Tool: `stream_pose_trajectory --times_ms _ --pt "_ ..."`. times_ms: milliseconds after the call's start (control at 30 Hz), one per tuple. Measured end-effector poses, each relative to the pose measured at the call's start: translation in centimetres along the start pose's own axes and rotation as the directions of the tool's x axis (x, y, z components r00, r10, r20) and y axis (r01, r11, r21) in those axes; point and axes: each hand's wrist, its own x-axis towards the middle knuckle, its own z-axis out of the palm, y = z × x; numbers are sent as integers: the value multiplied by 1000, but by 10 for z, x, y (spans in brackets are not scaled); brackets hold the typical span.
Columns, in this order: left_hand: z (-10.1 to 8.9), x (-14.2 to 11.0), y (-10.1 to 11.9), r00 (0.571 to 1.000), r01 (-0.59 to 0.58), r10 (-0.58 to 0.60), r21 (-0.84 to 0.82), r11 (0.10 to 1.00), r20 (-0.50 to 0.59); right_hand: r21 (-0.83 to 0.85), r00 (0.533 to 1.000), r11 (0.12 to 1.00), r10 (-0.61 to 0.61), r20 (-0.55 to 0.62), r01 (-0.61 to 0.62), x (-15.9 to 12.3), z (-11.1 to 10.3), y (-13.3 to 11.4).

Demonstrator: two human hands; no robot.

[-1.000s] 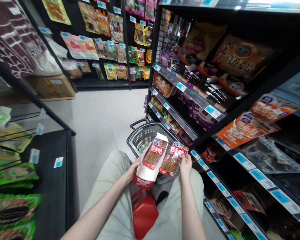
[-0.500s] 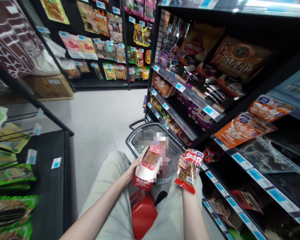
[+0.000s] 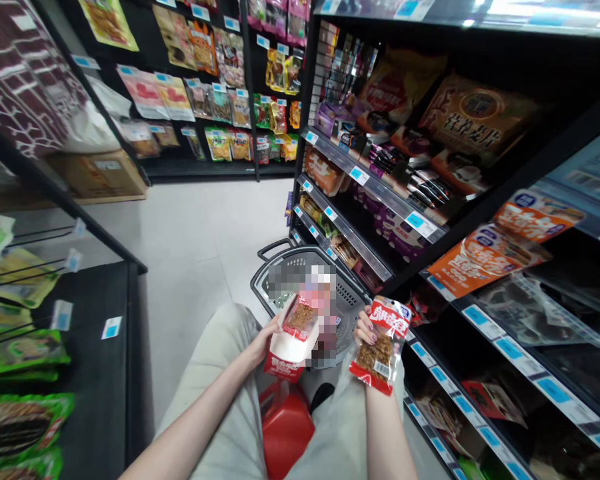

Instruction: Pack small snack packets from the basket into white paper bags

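My left hand (image 3: 265, 343) grips a red and white display box (image 3: 295, 350) by its left side. Inside that box lies a snack packet (image 3: 299, 315) with brown contents showing. My right hand (image 3: 365, 327) holds another snack packet (image 3: 381, 347), red at top and bottom with a clear middle, its barcode facing up. This packet is over my right knee, apart from the box. In front of my knees stands a grey shopping basket (image 3: 347, 323); the box overlaps its near part, and blurred squares hide much of what is in it.
Between my legs is a red stool (image 3: 287, 427). On the right, a black shelf rack (image 3: 405, 280) carries orange boxes (image 3: 473, 257) and other packets. A low black shelf (image 3: 97, 360) stands at left. Packaged snacks (image 3: 230, 107) hang at the back, near a cardboard box (image 3: 103, 175).
The packet in my right hand has tilted slightly and shifted a little to the right and down. My left hand and the box are almost where they were.
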Motion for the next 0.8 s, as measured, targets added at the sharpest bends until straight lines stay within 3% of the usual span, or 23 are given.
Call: stream_pose_trajectory --times_ms 233,433,800 --pt "-5 3 -3 1000 -1 0 -19 1000 -17 -3 979 985 172 111 -173 2 -9 -2" --pt "-7 5 -5 1000 -10 10 -17 1000 -9 -21 975 983 186 119 -185 3 -7 0" --pt "-10 5 -6 1000 -16 16 -11 1000 15 -93 959 976 210 189 -196 -7 20 -2"
